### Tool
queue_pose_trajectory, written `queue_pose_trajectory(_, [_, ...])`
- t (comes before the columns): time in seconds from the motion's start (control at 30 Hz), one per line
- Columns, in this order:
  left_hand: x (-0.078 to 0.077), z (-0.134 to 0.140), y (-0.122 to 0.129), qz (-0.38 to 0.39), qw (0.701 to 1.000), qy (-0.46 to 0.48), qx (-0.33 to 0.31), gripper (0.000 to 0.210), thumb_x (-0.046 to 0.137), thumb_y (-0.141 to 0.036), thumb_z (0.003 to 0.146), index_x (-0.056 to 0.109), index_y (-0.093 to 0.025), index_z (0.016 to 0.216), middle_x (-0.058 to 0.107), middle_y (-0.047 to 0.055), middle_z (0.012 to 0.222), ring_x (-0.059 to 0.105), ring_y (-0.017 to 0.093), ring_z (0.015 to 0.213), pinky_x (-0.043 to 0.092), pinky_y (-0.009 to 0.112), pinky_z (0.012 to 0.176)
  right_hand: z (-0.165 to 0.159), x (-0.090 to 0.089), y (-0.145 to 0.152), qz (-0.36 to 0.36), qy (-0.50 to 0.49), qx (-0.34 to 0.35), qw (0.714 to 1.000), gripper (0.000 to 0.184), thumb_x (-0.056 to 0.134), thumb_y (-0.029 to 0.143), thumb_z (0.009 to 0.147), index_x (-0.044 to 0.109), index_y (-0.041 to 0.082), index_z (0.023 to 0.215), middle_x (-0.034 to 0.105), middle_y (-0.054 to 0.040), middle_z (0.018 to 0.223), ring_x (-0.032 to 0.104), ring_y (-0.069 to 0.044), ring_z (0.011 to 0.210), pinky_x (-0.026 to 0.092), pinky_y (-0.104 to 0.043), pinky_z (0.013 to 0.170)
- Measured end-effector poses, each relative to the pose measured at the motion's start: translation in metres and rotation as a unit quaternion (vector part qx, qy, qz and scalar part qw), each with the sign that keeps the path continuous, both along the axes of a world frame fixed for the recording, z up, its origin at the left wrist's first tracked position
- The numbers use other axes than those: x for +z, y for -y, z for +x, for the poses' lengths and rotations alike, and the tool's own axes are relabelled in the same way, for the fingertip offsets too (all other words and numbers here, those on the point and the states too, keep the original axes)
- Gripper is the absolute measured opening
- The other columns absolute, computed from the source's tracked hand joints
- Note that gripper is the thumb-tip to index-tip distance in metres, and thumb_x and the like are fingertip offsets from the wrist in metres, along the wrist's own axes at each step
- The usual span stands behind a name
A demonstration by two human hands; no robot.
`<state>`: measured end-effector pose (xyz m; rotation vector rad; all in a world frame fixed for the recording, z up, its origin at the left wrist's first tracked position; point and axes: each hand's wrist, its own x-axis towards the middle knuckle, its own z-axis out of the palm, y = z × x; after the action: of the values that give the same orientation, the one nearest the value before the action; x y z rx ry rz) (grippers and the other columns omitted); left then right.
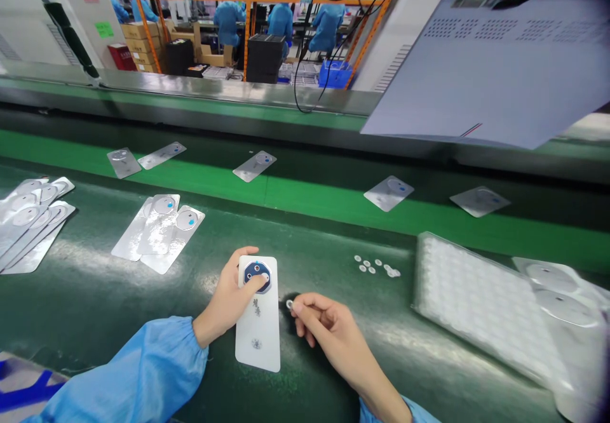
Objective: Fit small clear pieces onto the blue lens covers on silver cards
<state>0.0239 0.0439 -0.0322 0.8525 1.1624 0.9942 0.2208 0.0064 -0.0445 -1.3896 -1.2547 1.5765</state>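
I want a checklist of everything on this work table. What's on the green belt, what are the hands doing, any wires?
Surface: green conveyor belt, dark glossy bench in front.
Job's things: white backing card with a dark blue round part; small white ring.
Clutter: loose white rings; clear tray; stacked silver cards; single cards on the belt.
Hands: left hand presses the card down; right hand pinches the ring.
Cables: black cables hang behind the belt.
Surroundings: orange racks, people in blue coats, cardboard boxes.
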Motion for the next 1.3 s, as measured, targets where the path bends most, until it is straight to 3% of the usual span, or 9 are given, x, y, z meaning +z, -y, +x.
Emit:
queue_pose_trajectory(0.3, [-0.002, 0.000, -0.001, 0.004, 1.000, -0.013, -0.003, 0.057, 0.073, -0.028, 0.077, 0.049, -0.020, 0.127, 0.063, -0.003, 0.081, 0.061, 0.013, 0.066, 0.050, 0.024, 0.062, -0.002, 0.008, -0.002, -0.017, 0.004, -0.003, 1.000, 0.062, 0.072, 0.078, 0.074, 0.066, 0.016, 0.079, 0.058, -0.0007, 0.057, 0.047, -0.011, 0.049, 0.038, -0.024, 0.047])
queue_pose_trajectory(0.67, [-0.007, -0.002, 0.002, 0.065, 0.997, -0.035, -0.005, 0.051, 0.071, -0.021, 0.078, 0.050, -0.019, 0.124, 0.060, -0.003, 0.080, 0.058, 0.012, 0.067, 0.048, 0.023, 0.064, 0.016, -0.006, -0.010, 0.029, 0.020, -0.072, 0.997, 0.065, 0.075, 0.079, 0.070, 0.069, 0.015, 0.079, 0.059, -0.0021, 0.058, 0.046, -0.012, 0.047, 0.036, -0.026, 0.047])
queue_pose_trajectory(0.97, [-0.005, -0.003, 0.003, 0.082, 0.996, -0.039, -0.009, 0.066, 0.068, -0.016, 0.075, 0.045, -0.017, 0.136, 0.061, -0.004, 0.079, 0.057, 0.011, 0.067, 0.048, 0.022, 0.064, 0.015, -0.002, -0.003, 0.047, 0.005, -0.073, 0.996, 0.059, 0.075, 0.074, 0.074, 0.068, 0.016, 0.079, 0.060, -0.0023, 0.059, 0.049, -0.013, 0.051, 0.038, -0.025, 0.048])
queue_pose_trajectory(1.1, [-0.008, -0.005, -0.003, 0.056, 0.998, -0.010, -0.008, 0.071, 0.069, -0.023, 0.072, 0.045, -0.019, 0.139, 0.063, -0.004, 0.078, 0.059, 0.013, 0.061, 0.049, 0.024, 0.059, 0.019, -0.008, -0.010, 0.064, 0.015, -0.072, 0.995, 0.047, 0.069, 0.064, 0.082, 0.066, 0.017, 0.080, 0.059, -0.0007, 0.058, 0.047, -0.012, 0.048, 0.036, -0.025, 0.047])
queue_pose_trajectory(1.2, [-0.003, -0.005, 0.000, 0.062, 0.996, -0.058, 0.008, 0.073, 0.077, -0.033, 0.069, 0.053, -0.020, 0.136, 0.069, 0.000, 0.084, 0.065, 0.015, 0.065, 0.052, 0.024, 0.060, 0.022, -0.006, -0.008, 0.134, 0.113, -0.103, 0.979, 0.030, 0.061, 0.046, 0.089, 0.066, 0.018, 0.078, 0.062, -0.0017, 0.059, 0.051, -0.014, 0.051, 0.039, -0.025, 0.051])
queue_pose_trajectory(1.3, [-0.001, -0.011, 0.002, 0.063, 0.989, -0.133, 0.014, 0.076, 0.083, -0.041, 0.067, 0.056, -0.022, 0.135, 0.074, 0.002, 0.089, 0.069, 0.018, 0.066, 0.053, 0.025, 0.057, 0.021, 0.000, -0.005, 0.174, 0.223, -0.153, 0.947, 0.010, 0.065, 0.024, 0.082, 0.070, 0.019, 0.075, 0.071, -0.0029, 0.069, 0.061, -0.016, 0.062, 0.044, -0.025, 0.059])
